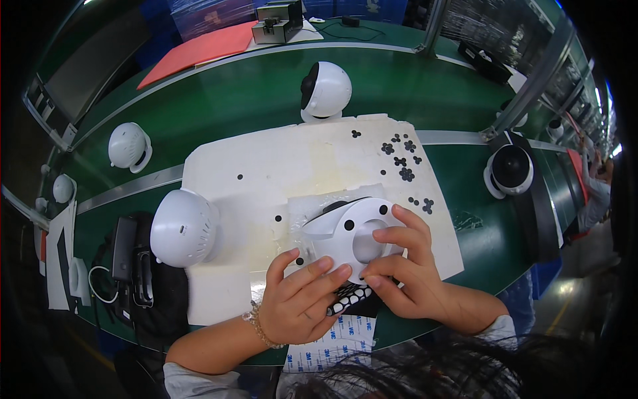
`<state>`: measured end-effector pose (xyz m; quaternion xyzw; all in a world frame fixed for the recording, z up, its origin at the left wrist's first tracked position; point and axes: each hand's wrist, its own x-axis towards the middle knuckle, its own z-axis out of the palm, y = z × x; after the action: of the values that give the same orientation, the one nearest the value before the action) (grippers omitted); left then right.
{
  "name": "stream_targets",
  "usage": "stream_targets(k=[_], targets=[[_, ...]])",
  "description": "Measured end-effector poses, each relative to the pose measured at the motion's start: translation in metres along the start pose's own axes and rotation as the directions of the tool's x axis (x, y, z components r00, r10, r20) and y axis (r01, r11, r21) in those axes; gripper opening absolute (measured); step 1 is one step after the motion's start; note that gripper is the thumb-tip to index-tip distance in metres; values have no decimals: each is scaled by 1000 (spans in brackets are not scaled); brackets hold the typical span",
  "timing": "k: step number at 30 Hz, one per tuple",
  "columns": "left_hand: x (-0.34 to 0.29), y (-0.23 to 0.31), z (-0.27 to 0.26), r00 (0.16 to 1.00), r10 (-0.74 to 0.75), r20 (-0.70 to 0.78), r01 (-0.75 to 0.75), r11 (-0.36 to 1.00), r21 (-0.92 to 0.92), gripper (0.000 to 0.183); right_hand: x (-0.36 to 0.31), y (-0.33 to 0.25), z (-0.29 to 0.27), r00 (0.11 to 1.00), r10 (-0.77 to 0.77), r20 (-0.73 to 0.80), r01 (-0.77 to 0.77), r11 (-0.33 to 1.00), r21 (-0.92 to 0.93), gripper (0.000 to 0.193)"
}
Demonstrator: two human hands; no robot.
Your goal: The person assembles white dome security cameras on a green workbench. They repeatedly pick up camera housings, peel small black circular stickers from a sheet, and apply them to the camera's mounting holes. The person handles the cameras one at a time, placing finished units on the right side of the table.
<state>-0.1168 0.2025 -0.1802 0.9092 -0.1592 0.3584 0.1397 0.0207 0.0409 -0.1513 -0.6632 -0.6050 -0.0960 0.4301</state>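
Note:
A white rounded camera lies tipped over in front of me, its white ring-shaped base (335, 243) turned up. Black round pads (349, 225) sit on that base, spaced around its round opening. My left hand (296, 302) rests its fingertips on the base's near left edge. Beneath those fingers a black sheet with white round spots (351, 299) sticks out, seemingly gripped by the same hand. My right hand (415, 269) pinches thumb and forefinger together at the base's near edge, where a small black pad barely shows; its other fingers curl over the opening.
Under the work lies a white board (232, 253) with loose black pads (407, 174) at its right. Further white cameras stand around: left (183, 229), far middle (330, 90), right (510, 169). A black bag (163, 292) is at left, a printed backing sheet (332, 342) at the near edge.

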Motion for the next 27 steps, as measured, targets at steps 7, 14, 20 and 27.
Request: stream_targets(k=[7,14,20,27], targets=[[1,1,1,1000,-3,-2,3,1000,-14,16,-10,3,2,987,-144,-70,121,958,-261,13],[3,0,-1,1000,-2,10,2,1000,-19,14,-22,-5,-5,970,-239,-43,162,770,-617,29],[6,3,2,998,-38,-45,36,998,-50,15,-20,-12,-2,980,-54,-191,19,983,-181,25],[8,3,2,997,-51,-58,47,997,-62,16,-32,-8,8,925,-370,-86,329,893,-307,13]])
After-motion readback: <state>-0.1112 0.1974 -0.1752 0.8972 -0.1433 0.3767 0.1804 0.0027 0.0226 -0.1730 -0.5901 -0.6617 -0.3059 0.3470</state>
